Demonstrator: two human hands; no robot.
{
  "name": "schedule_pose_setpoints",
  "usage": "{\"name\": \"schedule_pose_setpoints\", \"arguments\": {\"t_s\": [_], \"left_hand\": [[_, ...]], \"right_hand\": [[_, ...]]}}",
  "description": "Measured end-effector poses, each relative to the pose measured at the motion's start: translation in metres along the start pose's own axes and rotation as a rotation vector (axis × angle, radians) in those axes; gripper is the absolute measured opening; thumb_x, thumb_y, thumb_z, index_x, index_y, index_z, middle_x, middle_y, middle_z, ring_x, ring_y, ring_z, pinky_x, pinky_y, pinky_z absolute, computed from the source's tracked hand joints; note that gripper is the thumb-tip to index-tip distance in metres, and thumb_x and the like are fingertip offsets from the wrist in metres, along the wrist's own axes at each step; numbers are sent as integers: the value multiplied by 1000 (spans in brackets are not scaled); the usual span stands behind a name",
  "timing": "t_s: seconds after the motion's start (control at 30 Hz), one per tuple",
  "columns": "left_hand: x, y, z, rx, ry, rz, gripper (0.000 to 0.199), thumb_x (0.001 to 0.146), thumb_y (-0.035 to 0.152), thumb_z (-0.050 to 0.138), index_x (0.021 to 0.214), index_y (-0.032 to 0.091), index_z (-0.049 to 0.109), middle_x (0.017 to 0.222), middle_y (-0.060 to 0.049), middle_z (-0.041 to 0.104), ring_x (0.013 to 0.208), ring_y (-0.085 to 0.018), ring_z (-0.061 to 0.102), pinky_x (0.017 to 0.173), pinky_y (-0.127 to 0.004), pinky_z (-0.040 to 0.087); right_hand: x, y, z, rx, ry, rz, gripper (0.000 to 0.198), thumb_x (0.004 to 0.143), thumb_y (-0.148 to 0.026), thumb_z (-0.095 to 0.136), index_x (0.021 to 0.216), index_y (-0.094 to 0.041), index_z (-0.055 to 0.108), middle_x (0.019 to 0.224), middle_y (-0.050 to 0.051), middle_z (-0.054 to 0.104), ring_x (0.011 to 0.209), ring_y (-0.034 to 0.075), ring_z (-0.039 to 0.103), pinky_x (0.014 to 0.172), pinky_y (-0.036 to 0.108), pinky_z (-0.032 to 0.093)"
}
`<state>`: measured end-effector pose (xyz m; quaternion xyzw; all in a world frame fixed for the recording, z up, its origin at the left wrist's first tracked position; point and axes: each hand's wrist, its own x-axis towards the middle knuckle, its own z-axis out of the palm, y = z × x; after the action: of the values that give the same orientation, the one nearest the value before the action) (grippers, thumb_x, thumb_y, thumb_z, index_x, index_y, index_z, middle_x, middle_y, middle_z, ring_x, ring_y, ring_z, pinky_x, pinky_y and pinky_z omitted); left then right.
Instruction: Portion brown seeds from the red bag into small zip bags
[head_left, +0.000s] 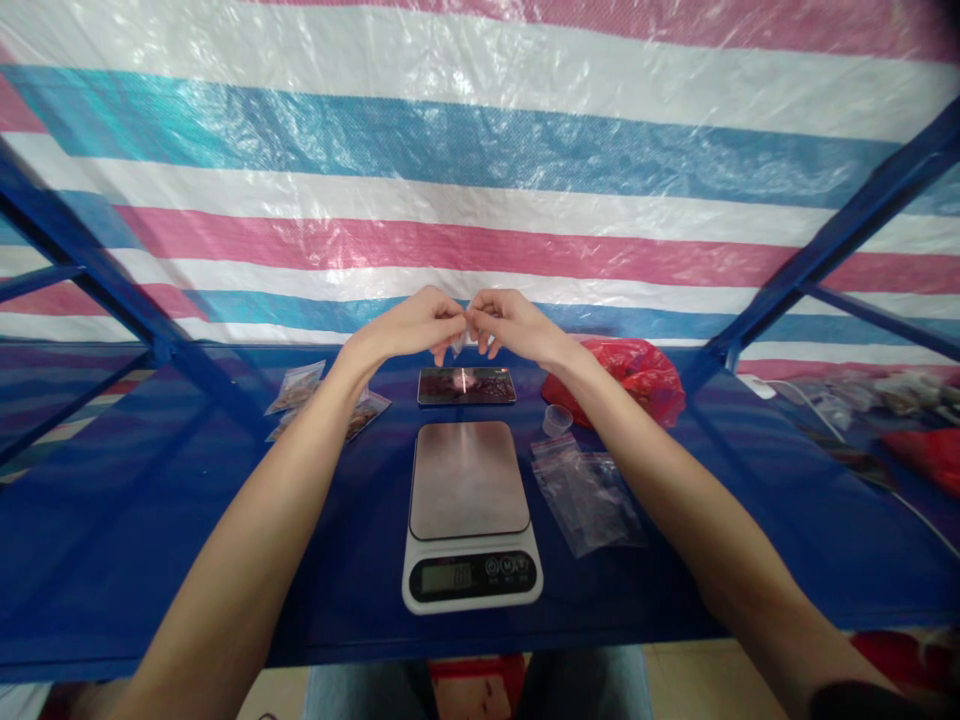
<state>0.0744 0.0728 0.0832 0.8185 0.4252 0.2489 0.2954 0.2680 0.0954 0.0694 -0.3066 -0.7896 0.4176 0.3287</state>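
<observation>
Fingertip to fingertip, my left hand (429,322) and my right hand (511,325) pinch what looks like a small clear plastic bag (458,345), mostly hidden by the fingers. Both hands are closed, raised above the far side of a black phone (466,386) lying on the blue shelf. Nearer me stands a white kitchen scale (471,485) with a bare metal plate and a lit display. Flat zip bags (589,495) lie right of it, with a small clear plastic cup (556,420) just behind them. Filled zip bags (298,386) lie by my left forearm.
A red plastic bag (634,375) sits behind my right forearm. Blue metal posts (817,240) slant up at both sides, and a striped plastic sheet (480,150) closes the back. At far right are a white cable (806,405) and more plastic bags (847,400).
</observation>
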Motion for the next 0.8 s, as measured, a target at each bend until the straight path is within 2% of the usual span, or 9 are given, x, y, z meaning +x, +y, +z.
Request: {"name": "schedule_pose_setpoints", "arguments": {"t_s": [0.07,0.13,0.3,0.47,0.6,0.7,0.8], "left_hand": [[-1,4,2,64,12,-21,25,83,20,52,65,15,68,59,-2,67,49,-12,64,51,-22,44],[-2,8,4,108,13,-32,27,84,23,53,66,15,71,60,-2,68,48,-12,63,51,-23,43],[0,13,10,180,41,-45,26,83,25,55,64,16,71,56,-1,65,49,-12,60,50,-24,39],[4,15,11,354,245,-72,30,78,23,61,49,19,58,39,2,46,45,-12,46,54,-29,32],[5,13,11,368,336,-66,33,77,23,63,46,21,54,40,1,41,49,-15,44,62,-33,34],[7,14,13,411,377,-43,36,75,24,66,43,22,49,43,1,38,55,-18,48,69,-35,36],[7,19,14,464,417,-6,37,75,23,65,43,22,47,45,0,37,57,-19,49,72,-36,38]], "right_hand": [[0,-3,1,-149,20,-5,21,92,-8,55,74,-17,58,62,-1,63,53,10,57,52,22,44],[-1,-7,0,-249,5,-22,24,87,-3,53,69,-18,56,58,-3,60,54,10,54,53,22,40],[-4,-9,-8,-295,-62,-40,21,86,-7,50,68,-18,55,60,-2,60,58,11,55,57,25,38],[-3,2,-11,-509,130,-38,21,80,-14,58,63,-21,48,59,-3,52,59,12,44,57,29,27],[1,7,-8,-533,307,16,23,75,-19,67,65,-23,46,62,-2,51,62,15,43,60,31,28],[3,7,-3,-574,388,-31,22,71,-14,63,74,-24,43,68,-1,52,66,17,43,62,32,29],[1,5,0,-594,402,-150,26,67,-7,54,82,-24,43,80,2,56,75,20,48,68,32,34]]}}
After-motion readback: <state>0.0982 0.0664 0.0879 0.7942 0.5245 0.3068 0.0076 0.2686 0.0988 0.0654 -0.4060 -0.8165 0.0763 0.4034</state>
